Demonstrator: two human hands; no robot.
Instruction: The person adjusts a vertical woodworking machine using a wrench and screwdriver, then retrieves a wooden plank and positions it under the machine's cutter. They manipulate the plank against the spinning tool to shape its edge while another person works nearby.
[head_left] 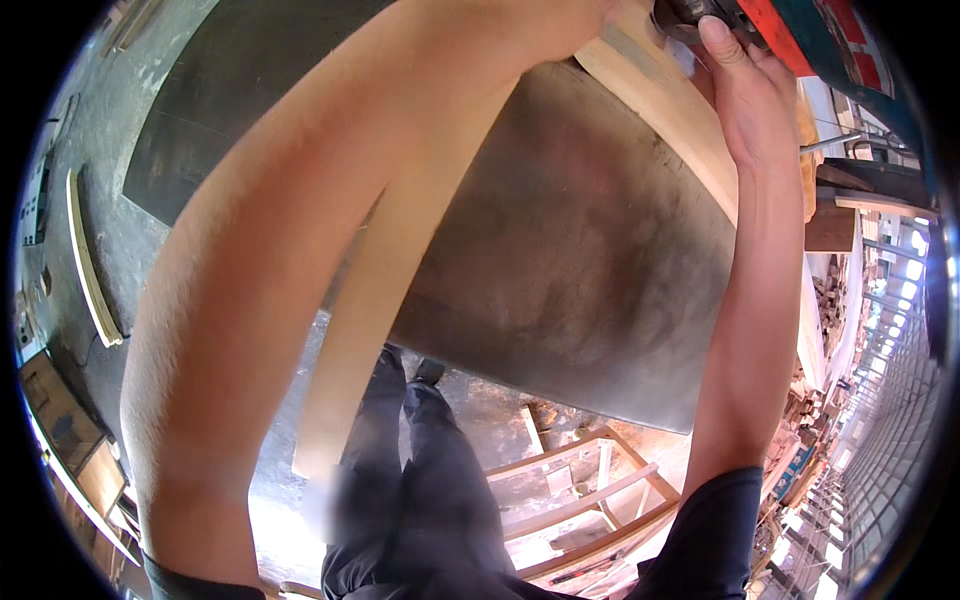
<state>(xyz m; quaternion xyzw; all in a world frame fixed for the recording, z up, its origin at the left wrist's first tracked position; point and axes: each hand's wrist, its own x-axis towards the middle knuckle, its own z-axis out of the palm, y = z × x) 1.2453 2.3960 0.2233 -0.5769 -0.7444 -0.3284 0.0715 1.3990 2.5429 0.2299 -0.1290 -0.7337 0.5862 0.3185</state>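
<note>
My left arm reaches across to the top edge, where my left hand (560, 28) lies at the upper end of a long pale wooden strip (410, 240). Its fingers are hidden or cut off by the picture's edge. The strip slants down over the metal table (570, 220) and past its near edge. My right hand (755, 95) is closed at a dark rounded machine part (690, 12), the thumb pressed on top of it. Beside that part is a red and dark green machine body (790, 35). A wider pale wooden board (660, 115) runs along the table's right side, below my right hand.
A slatted wooden frame (570, 518) stands on the floor, right of my legs. A thin curved wood strip (88, 265) lies at the far left. Wood pieces (800, 420) are piled at the right, near a gridded wall (890, 390).
</note>
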